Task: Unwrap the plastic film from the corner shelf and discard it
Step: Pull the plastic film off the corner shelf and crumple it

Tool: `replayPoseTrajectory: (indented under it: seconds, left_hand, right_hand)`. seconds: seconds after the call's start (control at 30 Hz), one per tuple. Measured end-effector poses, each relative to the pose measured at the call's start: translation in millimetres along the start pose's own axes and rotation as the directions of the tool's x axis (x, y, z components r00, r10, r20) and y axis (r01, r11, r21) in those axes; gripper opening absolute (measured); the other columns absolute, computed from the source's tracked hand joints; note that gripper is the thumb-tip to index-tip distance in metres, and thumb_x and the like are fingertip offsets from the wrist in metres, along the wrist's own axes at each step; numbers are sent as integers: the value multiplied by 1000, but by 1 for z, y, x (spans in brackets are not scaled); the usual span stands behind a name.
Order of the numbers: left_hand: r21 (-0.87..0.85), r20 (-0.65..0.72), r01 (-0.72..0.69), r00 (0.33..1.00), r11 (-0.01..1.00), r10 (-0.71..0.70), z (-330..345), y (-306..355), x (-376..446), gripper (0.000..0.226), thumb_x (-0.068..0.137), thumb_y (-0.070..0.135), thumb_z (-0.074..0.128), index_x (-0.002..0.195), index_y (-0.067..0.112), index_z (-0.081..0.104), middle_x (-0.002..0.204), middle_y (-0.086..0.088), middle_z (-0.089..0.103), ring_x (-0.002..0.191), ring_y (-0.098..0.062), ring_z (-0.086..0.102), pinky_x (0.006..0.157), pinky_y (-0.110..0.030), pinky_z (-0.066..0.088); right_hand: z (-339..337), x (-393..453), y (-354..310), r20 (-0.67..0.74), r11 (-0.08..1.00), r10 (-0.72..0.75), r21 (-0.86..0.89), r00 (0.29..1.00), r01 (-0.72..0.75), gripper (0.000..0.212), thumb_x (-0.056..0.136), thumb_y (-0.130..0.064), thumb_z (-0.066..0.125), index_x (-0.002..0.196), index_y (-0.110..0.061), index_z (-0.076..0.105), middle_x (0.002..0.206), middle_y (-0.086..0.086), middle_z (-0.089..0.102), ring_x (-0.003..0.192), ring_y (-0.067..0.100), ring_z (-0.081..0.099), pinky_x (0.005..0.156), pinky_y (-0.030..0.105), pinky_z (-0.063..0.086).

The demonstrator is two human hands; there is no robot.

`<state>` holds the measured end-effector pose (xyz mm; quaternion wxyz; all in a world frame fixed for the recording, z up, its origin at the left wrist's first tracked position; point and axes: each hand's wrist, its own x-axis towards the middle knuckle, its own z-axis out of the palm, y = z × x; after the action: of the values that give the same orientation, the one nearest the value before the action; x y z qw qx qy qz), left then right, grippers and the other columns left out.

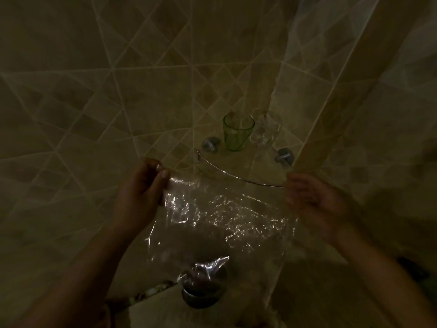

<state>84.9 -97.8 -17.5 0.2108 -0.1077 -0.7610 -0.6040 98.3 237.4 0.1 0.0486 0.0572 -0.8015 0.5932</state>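
head view: dim tiled corner. the plastic film (220, 218) hangs as a crinkled sheet just below the front rail of the corner shelf (238, 176), stretched between both hands. left hand (142, 192) pinches the film's upper edge between thumb and fingers. right hand (314, 200) is blurred; its grip cannot be told. a green cup (238, 131) and a clear glass (263, 129) stand at the back of the shelf. judgement: draw the film away from the shelf evenly, then bunch it for disposal.
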Motion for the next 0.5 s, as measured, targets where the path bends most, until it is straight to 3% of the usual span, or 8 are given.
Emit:
replayPoseTrajectory:
  seconds: [0.1, 0.2, 0.23, 0.27, 0.37, 0.43, 0.5]
  left_hand:
    - [-14, 194, -92, 977, 996, 93, 6, 23, 19, 26, 93, 20, 53, 82, 44, 52, 69, 12, 67, 46, -1, 53, 43, -16, 45]
    - [65, 381, -197, 911, 978, 158, 21, 40, 35, 12, 88, 33, 56, 84, 44, 52, 72, 10, 67, 50, -6, 57, 47, -26, 51]
    - [150, 380, -256, 907, 955, 183, 25, 44, 38, 5, 86, 40, 56, 88, 42, 52, 74, 11, 66, 56, -9, 60, 52, -32, 54]
    - [252, 327, -314, 918, 915, 225, 25, 46, 39, 14, 85, 45, 56, 96, 37, 53, 81, 10, 65, 66, -13, 63, 59, -39, 57]
    - [437, 47, -340, 933, 833, 357, 13, 40, 27, 54, 84, 54, 60, 125, 21, 46, 118, -2, 59, 109, -17, 57, 89, -43, 49]
    - [343, -65, -172, 976, 923, 206, 9, 34, 1, 78, 78, 54, 66, 141, 24, 31, 142, 0, 42, 128, -13, 42, 100, -32, 39]
    - [88, 5, 169, 986, 982, -170, 19, 24, -30, 98, 72, 44, 77, 147, 34, 15, 153, 5, 28, 137, -8, 32, 102, -29, 35]
  right_hand:
    - [17, 3, -18, 237, 977, 35, -212, 971, 16, 65, 44, -80, 71, 104, -61, 58, 105, -29, 67, 96, -4, 65, 77, 20, 55]
    - [53, 3, -24, 368, 924, 0, -356, 930, 141, 42, 66, -59, 70, 100, -34, 68, 92, -6, 73, 77, 10, 70, 71, 39, 60]
    - [61, 4, -24, 353, 925, -24, -348, 935, 155, 27, 71, -46, 69, 92, -29, 70, 84, -3, 74, 72, 12, 70, 71, 42, 59]
    - [66, 6, -22, 313, 943, -32, -304, 949, 132, 11, 75, -34, 69, 85, -29, 72, 79, -5, 75, 69, 10, 70, 70, 40, 60]
    - [63, 8, -17, 172, 996, 12, -93, 985, 4, 18, 82, -15, 68, 84, -32, 74, 77, 1, 74, 61, 4, 65, 57, 22, 53]
    - [56, 5, -11, 98, 998, 55, 34, 994, -59, 23, 84, -12, 66, 87, -33, 75, 75, 9, 73, 60, 6, 62, 54, 19, 49]
    - [53, 2, -2, 59, 984, 98, 144, 993, -106, 23, 83, -9, 66, 84, -30, 75, 64, 4, 72, 60, 8, 61, 57, 25, 49]
